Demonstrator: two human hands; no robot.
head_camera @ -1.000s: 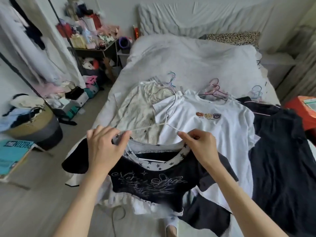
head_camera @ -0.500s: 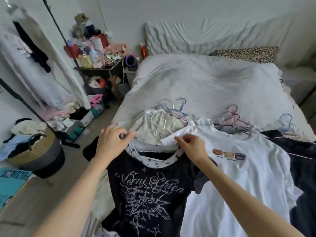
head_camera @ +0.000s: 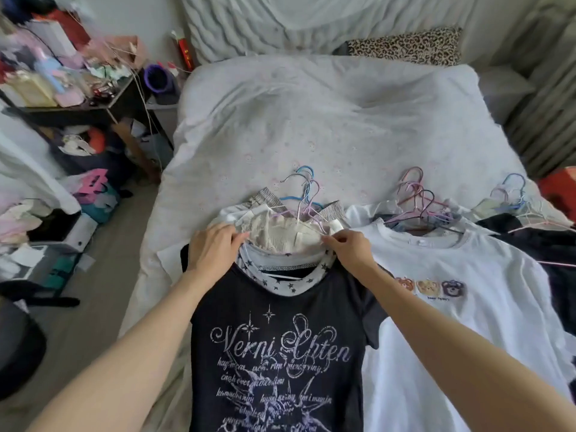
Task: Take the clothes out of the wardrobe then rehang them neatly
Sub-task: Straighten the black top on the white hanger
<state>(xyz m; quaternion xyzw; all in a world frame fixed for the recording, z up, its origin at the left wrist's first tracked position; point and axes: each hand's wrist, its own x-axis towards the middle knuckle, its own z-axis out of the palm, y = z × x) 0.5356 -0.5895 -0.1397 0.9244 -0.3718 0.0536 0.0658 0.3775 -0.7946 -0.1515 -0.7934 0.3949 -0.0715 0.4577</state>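
A black T-shirt (head_camera: pixel 274 353) with pale lettering and a star-patterned white collar lies flat on the bed (head_camera: pixel 311 126), on top of a cream garment (head_camera: pixel 283 235). My left hand (head_camera: pixel 215 247) holds its left shoulder at the collar. My right hand (head_camera: pixel 349 247) pinches the right shoulder at the collar edge. A white wire hanger (head_camera: pixel 282 277) shows inside the neck opening. Coloured hangers (head_camera: pixel 304 191) stick out behind the cream garment.
A white T-shirt (head_camera: pixel 452 307) with bear prints lies to the right with more hangers (head_camera: pixel 417 198) above it. Dark clothes (head_camera: pixel 542 244) lie at the far right. A cluttered dark table (head_camera: pixel 93 101) and boxes stand left of the bed. A leopard pillow (head_camera: pixel 405 46) lies at the head.
The black T-shirt, held up over the bed edge a second ago, has been carried forward and laid flat on the pile. Both hands stayed at its shoulders.
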